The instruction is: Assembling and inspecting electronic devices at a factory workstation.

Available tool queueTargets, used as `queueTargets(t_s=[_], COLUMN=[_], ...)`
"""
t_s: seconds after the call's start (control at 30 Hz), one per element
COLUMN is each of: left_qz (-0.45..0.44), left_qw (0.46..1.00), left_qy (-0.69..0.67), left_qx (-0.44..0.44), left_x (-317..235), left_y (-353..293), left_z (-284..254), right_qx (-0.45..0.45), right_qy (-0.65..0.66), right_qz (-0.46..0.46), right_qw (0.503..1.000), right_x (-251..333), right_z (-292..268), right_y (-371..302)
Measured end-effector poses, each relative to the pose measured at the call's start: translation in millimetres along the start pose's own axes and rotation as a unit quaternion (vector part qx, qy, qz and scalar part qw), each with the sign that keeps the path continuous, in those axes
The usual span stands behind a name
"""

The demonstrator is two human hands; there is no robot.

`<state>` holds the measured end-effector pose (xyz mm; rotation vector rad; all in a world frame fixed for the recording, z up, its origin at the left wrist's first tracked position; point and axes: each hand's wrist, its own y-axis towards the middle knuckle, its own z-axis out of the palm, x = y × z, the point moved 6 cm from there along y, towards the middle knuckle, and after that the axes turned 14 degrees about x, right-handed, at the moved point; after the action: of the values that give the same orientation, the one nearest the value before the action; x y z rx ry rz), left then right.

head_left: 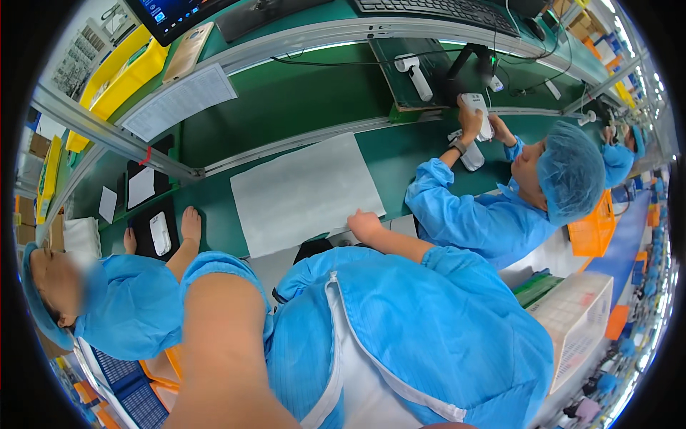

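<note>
My right hand (365, 227) rests at the near right edge of a large pale sheet (300, 189) on the green bench, its fingers curled. Whether anything is inside that hand is hidden. My bare left forearm (223, 350) looms large at the bottom, bent back toward the camera from a blue sleeve. The left hand itself lies outside the picture. The sheet lies flat, with a slightly ragged near edge.
At right, a co-worker in a hairnet holds a white device (474, 109); another white device (471, 155) lies below it. A co-worker at left has both hands beside a white device (160, 234) on a black mat. A metal-framed shelf (300, 53) spans the back.
</note>
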<state>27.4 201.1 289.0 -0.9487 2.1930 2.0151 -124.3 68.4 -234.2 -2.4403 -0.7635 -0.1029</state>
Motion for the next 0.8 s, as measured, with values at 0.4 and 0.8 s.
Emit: queueTargets(t_s=[0.4,0.8], left_qz=[0.107,-0.121], left_qw=[0.986,0.928], left_qy=[0.003,-0.019], left_qx=[0.13,0.352], left_x=[-41.9,-0.5], left_y=[-26.0,-68.9], left_z=[-14.2,-41.8], right_qx=[0.037,0.097], right_qy=[0.008,0.012], right_qz=[-0.024,-0.061], right_qw=[0.999,0.993], right_x=[-9.0,-3.1], right_z=[-1.7,-20.6], right_y=[8.8,14.1])
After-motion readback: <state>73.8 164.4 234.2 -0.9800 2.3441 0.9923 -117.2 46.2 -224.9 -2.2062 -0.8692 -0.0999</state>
